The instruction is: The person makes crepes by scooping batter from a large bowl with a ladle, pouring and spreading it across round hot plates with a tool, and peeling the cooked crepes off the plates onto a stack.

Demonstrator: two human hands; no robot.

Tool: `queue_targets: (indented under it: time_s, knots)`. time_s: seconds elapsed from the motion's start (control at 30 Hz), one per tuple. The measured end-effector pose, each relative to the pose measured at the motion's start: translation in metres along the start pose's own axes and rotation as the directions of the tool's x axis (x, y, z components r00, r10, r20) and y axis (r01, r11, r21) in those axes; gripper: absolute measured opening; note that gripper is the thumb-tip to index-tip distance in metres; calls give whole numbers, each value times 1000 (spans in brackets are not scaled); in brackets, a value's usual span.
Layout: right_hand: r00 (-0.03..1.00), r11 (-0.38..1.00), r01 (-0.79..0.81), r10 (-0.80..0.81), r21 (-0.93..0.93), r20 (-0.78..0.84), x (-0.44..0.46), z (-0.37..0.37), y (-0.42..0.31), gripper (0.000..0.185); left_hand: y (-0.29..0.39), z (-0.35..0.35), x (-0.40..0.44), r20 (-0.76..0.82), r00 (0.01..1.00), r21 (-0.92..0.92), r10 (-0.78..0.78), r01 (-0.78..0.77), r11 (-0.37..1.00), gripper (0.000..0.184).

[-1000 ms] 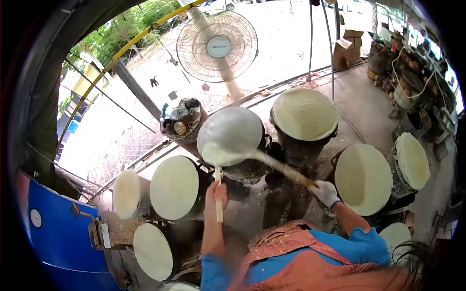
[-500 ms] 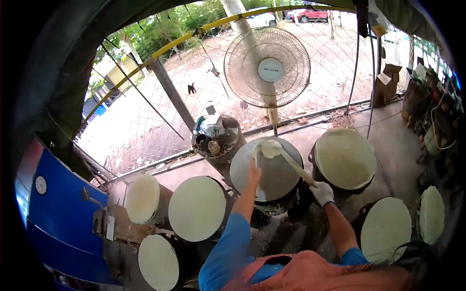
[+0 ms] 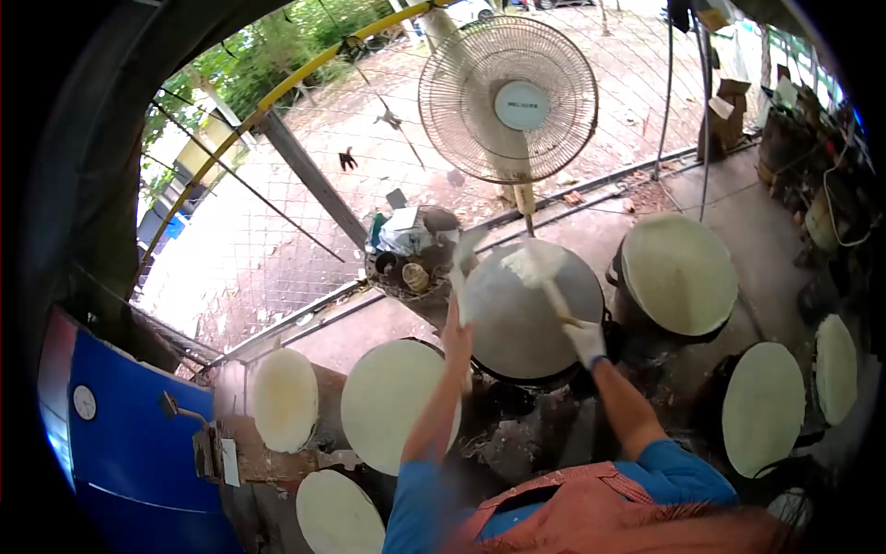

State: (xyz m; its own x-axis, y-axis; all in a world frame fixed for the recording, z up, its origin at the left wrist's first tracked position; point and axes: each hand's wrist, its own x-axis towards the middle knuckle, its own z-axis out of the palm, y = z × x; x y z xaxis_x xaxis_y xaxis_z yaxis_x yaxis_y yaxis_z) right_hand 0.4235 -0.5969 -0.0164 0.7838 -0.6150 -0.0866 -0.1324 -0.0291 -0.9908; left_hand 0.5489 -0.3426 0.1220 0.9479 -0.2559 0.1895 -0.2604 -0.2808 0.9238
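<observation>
My left hand is bare and wrapped round the handle of a pale, narrow scraper. The scraper points up beside the left rim of a round grey griddle and is blurred by motion. My right hand, in a white glove, grips a long pale-handled paddle that slants across the griddle. White batter covers the paddle's far end, over the back part of the griddle, so the shape of its head is hidden.
Round pale flatbreads cover griddles at right, left and far right. A cluttered drum stands behind my left hand. A large fan faces me before a wire fence. A blue panel stands at left.
The scraper has moved left and up, away from the batter on the paddle. My right hand has shifted slightly back with the paddle. The whole view has tilted and moved.
</observation>
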Motion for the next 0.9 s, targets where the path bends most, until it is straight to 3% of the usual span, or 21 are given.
queue_targets:
  time_s: [0.03,0.07,0.13,0.17,0.23,0.27,0.3,0.37,0.43,0.5,0.53,0.57,0.6,0.63,0.7,0.77,0.8,0.83,0.87,0.9]
  knots:
    - [991,976,33,-4,-214,135,8,13,-16,35,-33,-3,-26,61,996,44,-63,60,997,72]
    - [970,749,191,-245,-635,3,12,17,-14,34,-65,-7,-52,122,985,95,-125,114,989,72]
    - [989,631,147,-72,-762,131,4,-18,-88,26,-118,-31,-119,131,984,231,-124,92,969,71]
    - [949,839,298,-211,-455,232,-20,-44,-127,24,-136,-42,-146,144,981,278,-131,87,957,71]
    - [1000,741,-16,19,-671,-2,1,-54,-47,22,-158,-50,-180,145,984,309,-102,53,950,71]
    - [964,125,261,-93,-957,250,-26,-39,-64,24,-163,-57,-195,136,987,322,-86,37,946,71]
    - [957,421,235,-259,-876,132,-20,-8,1,25,-172,-62,-197,138,989,321,-56,9,947,71]
    - [972,644,176,-234,-744,28,-40,-47,-13,22,-179,-63,-197,166,986,296,-24,-27,955,71]
    - [936,822,352,-312,-447,162,-39,-7,-47,28,-184,-69,-193,164,986,281,-8,-39,959,70]
    - [990,941,138,-123,-310,68,-46,-61,-82,29,-190,-78,-190,174,985,253,3,-48,966,70]
    - [996,989,-80,85,122,-36,-66,-70,-128,28,-190,-78,-190,183,983,234,4,-48,971,70]
    - [990,978,79,-99,-191,-100,-32,-67,-83,28,-187,-76,-189,191,982,227,3,-47,973,70]
    - [995,976,-101,98,-196,-24,-16,-45,-32,27,-188,-80,-191,183,983,216,-4,-36,976,70]
    - [955,934,-271,291,-234,53,-11,-23,-14,27,-127,-66,-192,124,992,385,12,-59,921,68]
    - [954,978,144,-177,149,241,-23,-2,11,22,-89,-60,-196,106,971,264,-213,179,948,71]
    - [946,966,-3,-81,257,314,-15,-22,-14,16,-55,-56,-205,83,944,147,-319,305,941,72]
    - [917,963,-234,172,136,360,3,-52,-10,17,-26,-55,-214,51,942,118,-331,324,939,71]
    - [837,896,-445,414,5,358,27,-73,-15,19,-16,-54,-220,39,869,-11,-494,495,869,70]
    - [862,856,-478,412,199,297,41,-74,-39,21,-6,-52,-226,27,767,-145,-640,637,757,69]
    - [870,779,-493,437,386,230,45,-74,-57,23,4,-48,-230,26,745,-213,-667,656,724,68]
